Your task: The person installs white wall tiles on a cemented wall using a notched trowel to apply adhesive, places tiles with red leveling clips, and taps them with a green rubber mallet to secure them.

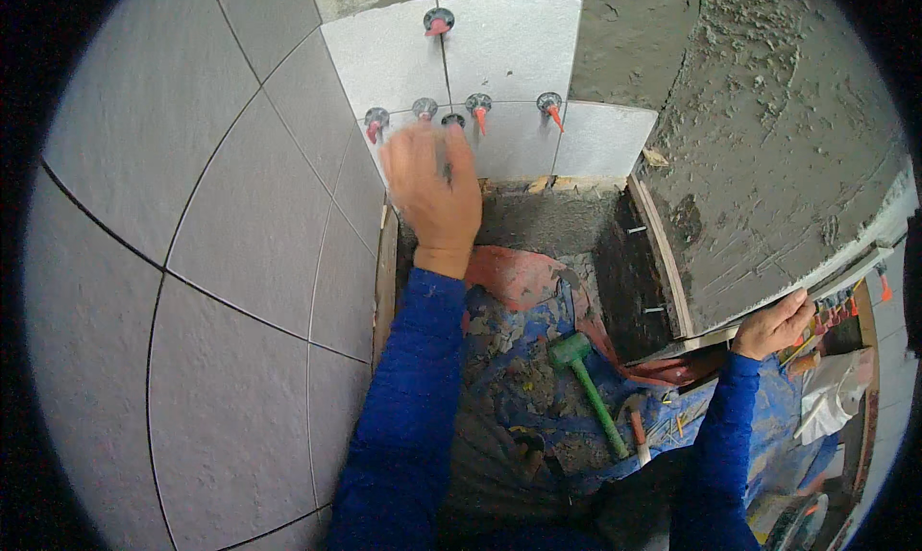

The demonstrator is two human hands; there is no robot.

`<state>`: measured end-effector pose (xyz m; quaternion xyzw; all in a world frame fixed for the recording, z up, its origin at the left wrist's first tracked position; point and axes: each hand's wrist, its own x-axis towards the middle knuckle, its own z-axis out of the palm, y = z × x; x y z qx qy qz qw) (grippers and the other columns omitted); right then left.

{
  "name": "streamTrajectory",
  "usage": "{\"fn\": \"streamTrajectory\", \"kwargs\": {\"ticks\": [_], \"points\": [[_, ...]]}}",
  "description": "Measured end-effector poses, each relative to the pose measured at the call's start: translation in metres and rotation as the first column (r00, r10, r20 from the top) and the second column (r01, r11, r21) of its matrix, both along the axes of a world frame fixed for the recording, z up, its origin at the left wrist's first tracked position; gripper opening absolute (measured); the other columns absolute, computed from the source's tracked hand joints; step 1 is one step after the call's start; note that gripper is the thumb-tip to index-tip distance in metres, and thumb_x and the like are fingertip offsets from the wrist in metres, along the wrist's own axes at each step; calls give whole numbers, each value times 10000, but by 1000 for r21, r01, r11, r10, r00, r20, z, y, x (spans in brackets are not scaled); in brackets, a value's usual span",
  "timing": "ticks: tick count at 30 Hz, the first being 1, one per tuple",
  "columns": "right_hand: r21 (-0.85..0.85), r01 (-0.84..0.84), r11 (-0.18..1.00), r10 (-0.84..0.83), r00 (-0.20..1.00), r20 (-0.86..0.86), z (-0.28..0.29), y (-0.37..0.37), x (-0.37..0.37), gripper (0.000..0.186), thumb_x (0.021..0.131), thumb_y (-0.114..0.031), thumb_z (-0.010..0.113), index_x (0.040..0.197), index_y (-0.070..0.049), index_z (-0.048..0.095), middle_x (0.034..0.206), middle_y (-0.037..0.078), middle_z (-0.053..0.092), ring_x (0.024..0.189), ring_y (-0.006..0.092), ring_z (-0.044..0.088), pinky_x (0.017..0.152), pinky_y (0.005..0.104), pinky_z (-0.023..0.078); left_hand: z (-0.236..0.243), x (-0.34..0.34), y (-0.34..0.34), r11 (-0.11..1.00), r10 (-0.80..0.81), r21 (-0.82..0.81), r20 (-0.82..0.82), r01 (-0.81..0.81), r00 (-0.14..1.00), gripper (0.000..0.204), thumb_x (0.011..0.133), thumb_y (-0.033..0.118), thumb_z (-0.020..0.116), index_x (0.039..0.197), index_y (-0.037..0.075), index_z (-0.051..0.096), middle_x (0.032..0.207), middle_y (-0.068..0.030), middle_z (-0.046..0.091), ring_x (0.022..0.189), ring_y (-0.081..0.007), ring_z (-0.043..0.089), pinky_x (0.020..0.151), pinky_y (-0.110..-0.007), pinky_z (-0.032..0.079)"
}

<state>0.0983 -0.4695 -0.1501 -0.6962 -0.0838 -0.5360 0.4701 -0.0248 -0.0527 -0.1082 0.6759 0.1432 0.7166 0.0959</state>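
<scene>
Head view: blurred left hand (434,188) meets a round black levelling cap (452,121) low on white rectangular tiles (509,47); right hand (771,326) rests at the grey mortar-coated slab (768,215)'s edge. Either's grip: cannot tell. Best tighten evenly.

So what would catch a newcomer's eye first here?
Probably the bright green mallet, lying in the lower middle. Then the dark tile-levelling knobs with red and orange tips, dotting the pale tiles near the top, the blurred left hand in front of the lower ones. At right, a rough mortar-coated surface stands out, the right hand at its edge.
</scene>
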Motion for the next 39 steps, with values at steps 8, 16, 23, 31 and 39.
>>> {"fn": "streamTrajectory", "kwargs": {"ticks": [8,16,23,31,39], "points": [[44,23,999,-24,999,33,-1,6,3,333,1089,-277,454,945,9,546,852,76,580,782,153,494,738,293,444,74,29,60,937,125,-268,-346,-226,930,364,834,388,785,818,30,717,885,-174,700,850,-383,673,791,-478,525],[114,-41,993,38,999,25,-3,8,4,387,1093,-327,458,997,33,563,862,76,586,792,146,501,743,293,444,57,27,64,908,111,-334,-387,-251,915,417,707,433,885,788,54,733,779,-123,738,752,-300,714,725,-414,546],[57,-2,998,-1,999,54,1,9,2,383,1088,-327,457,958,27,528,853,108,605,778,162,521,730,308,466,40,20,59,894,78,-418,-207,-160,975,272,776,256,841,852,21,726,959,-164,691,919,-355,655,845,-473,508],[23,68,997,-70,994,85,-1,7,5,403,1091,-327,455,934,38,524,824,105,567,758,172,483,704,323,442,48,3,62,877,-71,-463,146,132,987,219,821,160,799,871,-36,715,784,-132,703,720,-232,653,699,-378,514],[-8,58,998,-58,998,37,-1,2,4,379,1093,-309,447,948,32,528,833,110,558,770,177,482,713,317,441,51,-8,60,784,-191,-536,274,315,942,214,846,128,783,879,-70,708,749,-100,695,683,-139,623,650,-310,501]]}}
